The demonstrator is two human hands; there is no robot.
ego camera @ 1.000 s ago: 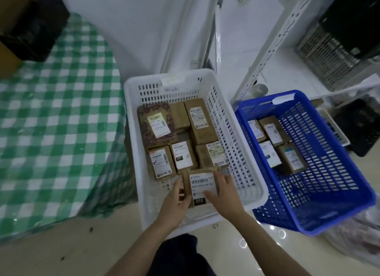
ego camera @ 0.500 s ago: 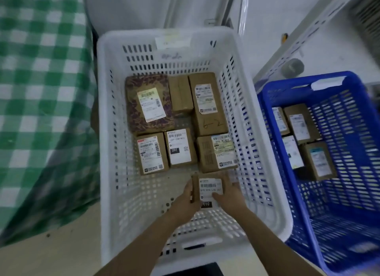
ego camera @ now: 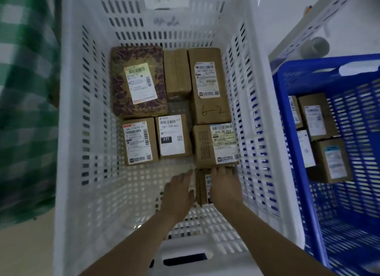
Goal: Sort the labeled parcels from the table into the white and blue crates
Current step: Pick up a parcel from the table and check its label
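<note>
Head view looks straight down into the white crate [ego camera: 72, 131], where both my arms reach in. The small parcel [ego camera: 202, 190] sits low on the crate floor between my hands, in the near row, its far edge touching the yellow-labelled parcel [ego camera: 216, 145]. I judge I am tucking it tight against that neighbour so the row stays packed and the labels face up.

My left hand [ego camera: 178, 191] lies beside the parcel's left face with fingers straight and together, thumb against the cardboard, steadying rather than clasping. My right hand [ego camera: 225, 187] is spread flat over the top, fingers reaching the far edge and hiding most of the label. Its thumb is out of sight, so I cannot tell whether it pinches the box or only presses it down.

Room is good to the left, where bare perforated floor runs to the left wall and back to the near wall, below the parcel marked 231 [ego camera: 171, 135]. On the right, only a narrow strip separates my right hand from the slotted side wall. The blue crate [ego camera: 287, 115] stands just beside that wall, so lifting out means rising straight up past both rims.
</note>
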